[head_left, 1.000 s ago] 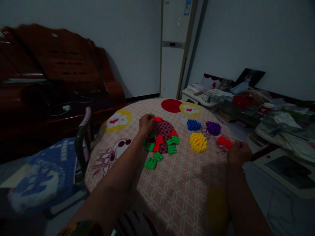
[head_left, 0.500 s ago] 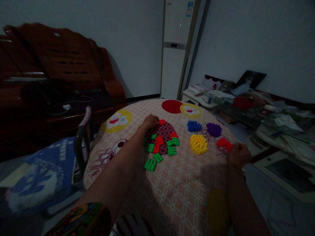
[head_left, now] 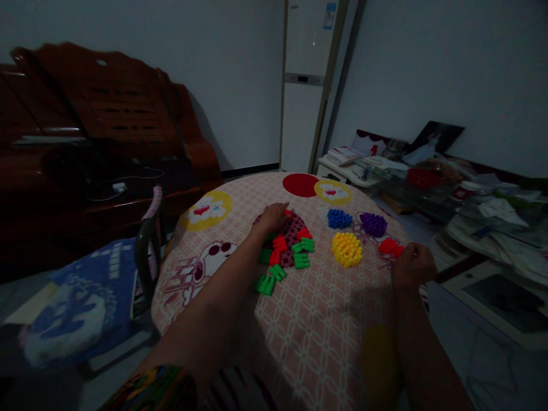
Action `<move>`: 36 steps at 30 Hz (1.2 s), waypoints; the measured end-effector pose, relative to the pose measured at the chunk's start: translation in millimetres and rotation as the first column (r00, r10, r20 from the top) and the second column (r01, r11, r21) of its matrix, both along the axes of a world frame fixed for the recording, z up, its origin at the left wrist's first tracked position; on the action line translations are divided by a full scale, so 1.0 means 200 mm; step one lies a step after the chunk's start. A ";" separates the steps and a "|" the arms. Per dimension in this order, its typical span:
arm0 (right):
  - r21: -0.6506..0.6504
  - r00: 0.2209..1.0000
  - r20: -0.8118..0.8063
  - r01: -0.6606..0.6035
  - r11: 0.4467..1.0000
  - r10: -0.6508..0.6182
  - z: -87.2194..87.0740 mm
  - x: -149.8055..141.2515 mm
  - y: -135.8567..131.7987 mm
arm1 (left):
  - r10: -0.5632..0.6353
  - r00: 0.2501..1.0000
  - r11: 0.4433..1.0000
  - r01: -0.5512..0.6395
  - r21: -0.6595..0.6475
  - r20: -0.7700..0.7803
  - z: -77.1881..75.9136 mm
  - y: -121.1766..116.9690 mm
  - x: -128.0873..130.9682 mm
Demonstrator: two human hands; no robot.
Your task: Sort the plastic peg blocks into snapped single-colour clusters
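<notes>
My left hand reaches to the far side of a dark red patterned circle on the tablecloth. Its fingers are closed over a red building block, which they partly hide. Nearer to me, several red blocks and green blocks lie in a loose group, some under my left wrist. At the table's right edge my right hand rests as a fist; the inside of it is hidden. Right beside its knuckles lie red blocks.
Clusters of yellow pieces, blue pieces and purple pieces sit on the round table. To the left stand a chair with a blue cover and a wooden sofa. A cluttered glass side table is at right.
My left hand has moved right along the far side of the circle, onto the red block there. The right fist stays at the table edge; the view has shifted slightly.
</notes>
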State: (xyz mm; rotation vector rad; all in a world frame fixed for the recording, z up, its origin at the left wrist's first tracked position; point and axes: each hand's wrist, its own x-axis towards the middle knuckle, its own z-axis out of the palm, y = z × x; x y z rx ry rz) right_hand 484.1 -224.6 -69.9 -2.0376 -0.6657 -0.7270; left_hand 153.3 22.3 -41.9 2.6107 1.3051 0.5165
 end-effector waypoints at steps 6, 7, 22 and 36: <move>-0.032 0.999 0.038 -0.028 0.999 0.030 -0.01 0.00 0.00 | 0.029 0.994 0.998 -0.035 -0.056 -0.107 0.06 -0.03 0.05; -0.032 0.997 0.059 -0.045 0.998 0.047 -0.01 -0.01 0.00 | 0.031 0.995 0.998 -0.035 -0.043 -0.094 0.08 -0.04 0.05; 0.131 0.409 -0.322 -0.874 0.468 0.854 0.08 -0.47 0.13 | -0.512 0.705 0.838 0.535 0.107 0.491 -0.07 -0.75 0.31; 0.216 0.168 -0.468 -0.930 0.297 0.868 0.17 -0.41 0.06 | -0.586 0.662 0.801 0.562 0.207 0.467 -0.03 -0.82 0.36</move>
